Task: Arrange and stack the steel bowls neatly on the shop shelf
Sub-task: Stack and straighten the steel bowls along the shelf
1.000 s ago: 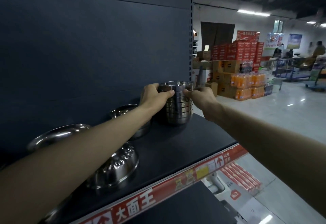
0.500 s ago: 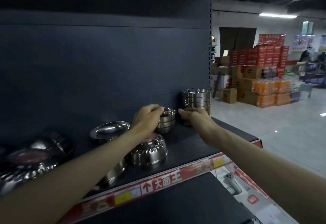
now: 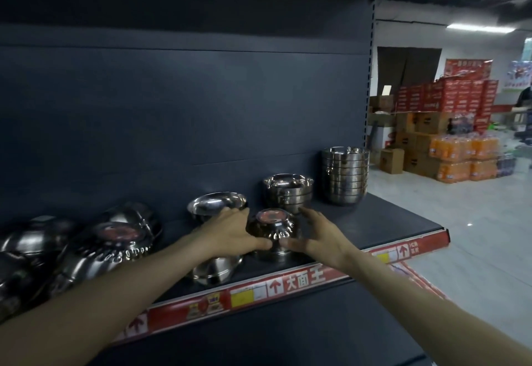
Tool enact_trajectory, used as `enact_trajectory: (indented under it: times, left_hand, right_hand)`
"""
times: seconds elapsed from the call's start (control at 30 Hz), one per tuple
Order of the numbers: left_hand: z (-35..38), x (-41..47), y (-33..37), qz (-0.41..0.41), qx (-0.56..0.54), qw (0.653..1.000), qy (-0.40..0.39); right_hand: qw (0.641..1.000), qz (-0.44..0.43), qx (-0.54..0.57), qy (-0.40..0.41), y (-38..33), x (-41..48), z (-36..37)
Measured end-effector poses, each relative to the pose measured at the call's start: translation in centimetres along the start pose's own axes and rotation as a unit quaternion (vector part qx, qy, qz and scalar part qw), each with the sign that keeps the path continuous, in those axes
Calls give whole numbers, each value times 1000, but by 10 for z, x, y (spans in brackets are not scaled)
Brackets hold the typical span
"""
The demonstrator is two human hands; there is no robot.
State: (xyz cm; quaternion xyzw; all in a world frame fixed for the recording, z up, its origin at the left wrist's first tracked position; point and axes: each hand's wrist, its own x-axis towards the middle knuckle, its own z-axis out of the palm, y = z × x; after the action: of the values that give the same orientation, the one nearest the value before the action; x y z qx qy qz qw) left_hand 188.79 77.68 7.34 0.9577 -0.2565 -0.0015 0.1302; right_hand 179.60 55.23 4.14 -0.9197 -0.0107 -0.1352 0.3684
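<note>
An upturned steel bowl point(image 3: 272, 229) with a red sticker on its base sits near the front of the dark shelf point(image 3: 388, 223). My left hand point(image 3: 233, 233) holds its left side, thumb curled along the front. On its right, my right hand point(image 3: 319, 234) is spread with straight fingers and its thumb at the bowl's lower edge. Behind stand a short stack of bowls point(image 3: 288, 193) and a tall stack point(image 3: 345, 177) at the shelf's right end. An upright bowl point(image 3: 216, 204) stands behind my left hand, and another bowl point(image 3: 216, 269) lies under my left wrist.
Several loose bowls point(image 3: 86, 246) lie jumbled at the left of the shelf. A red price strip point(image 3: 302, 279) runs along the front edge. The shelf ends at the right onto an open aisle floor point(image 3: 460, 250), with boxes and orange drink packs point(image 3: 460, 149) beyond.
Both hands left the tall stack, passed the short stack and came forward onto the upturned bowl. The view swung left, showing more of the shelf.
</note>
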Motion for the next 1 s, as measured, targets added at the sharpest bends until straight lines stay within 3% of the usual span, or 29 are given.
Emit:
enact_trajectory:
  times: [0.17,0.4,0.63,1.0]
  left_hand:
    - [-2,-2,3,12,26,999,-34]
    - [2,-3,15,-6,61,997,-39]
    - [5,0,13,2,49,998,-27]
    - [-10,-12,55,101,-110,984,94]
  right_hand:
    - [997,44,66,-10,20,6,17]
    - [999,31,-10,-29,28,16,29]
    - [1000,7,-9,-8,24,14,26]
    - [995,-18,50,82,16,-22,-39]
